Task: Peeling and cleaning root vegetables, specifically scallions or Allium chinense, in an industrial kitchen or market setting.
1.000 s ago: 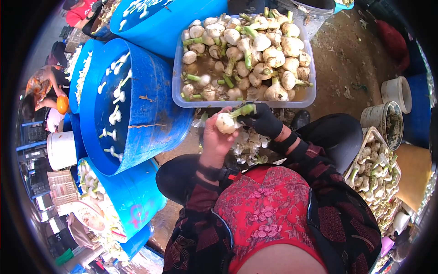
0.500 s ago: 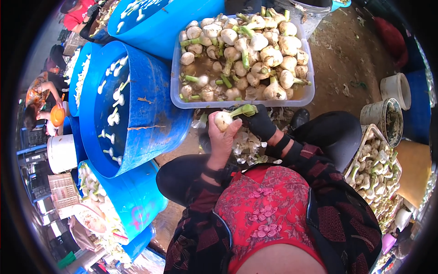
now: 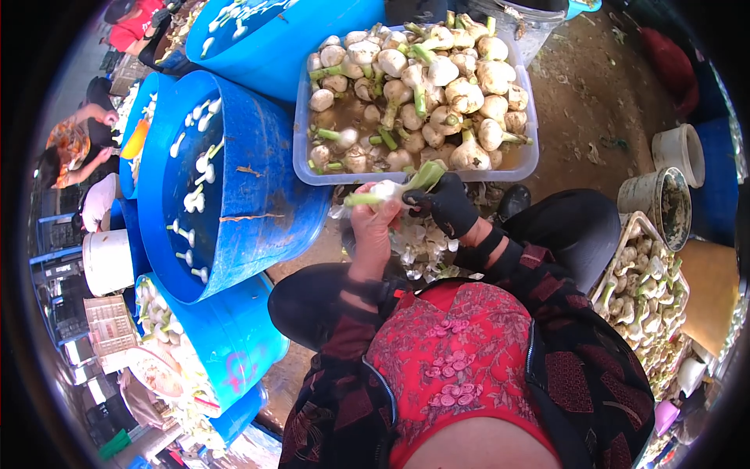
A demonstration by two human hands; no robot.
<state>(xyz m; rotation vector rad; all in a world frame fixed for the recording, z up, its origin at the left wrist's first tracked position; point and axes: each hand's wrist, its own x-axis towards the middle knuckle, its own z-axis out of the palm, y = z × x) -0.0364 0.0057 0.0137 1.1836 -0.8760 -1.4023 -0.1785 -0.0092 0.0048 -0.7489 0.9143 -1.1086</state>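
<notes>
My bare left hand [image 3: 371, 227] grips a garlic bulb [image 3: 387, 190], pale and white, with its green stem pointing left. My right hand [image 3: 449, 207], in a dark glove, is closed on a broad strip of green-white outer skin [image 3: 426, 175] that splays up from the bulb's right side. Just beyond both hands stands a clear plastic tub [image 3: 301, 176] of brownish water, heaped with unpeeled garlic bulbs [image 3: 465, 95] with cut green stems. Loose papery peelings [image 3: 426, 250] lie beneath my hands, between my knees.
At my left a big blue barrel [image 3: 262, 172] holds water with peeled garlic floating in it. More blue tubs stand behind and before it. To the right are a crate of garlic bulbs [image 3: 644, 289] and two buckets [image 3: 664, 199]. Other people [image 3: 70, 152] work at the far left.
The bulb has turned in my left hand, so its stem now points left. My right hand has drawn the skin up and open. At far left, a person's arms and an orange bowl have shifted.
</notes>
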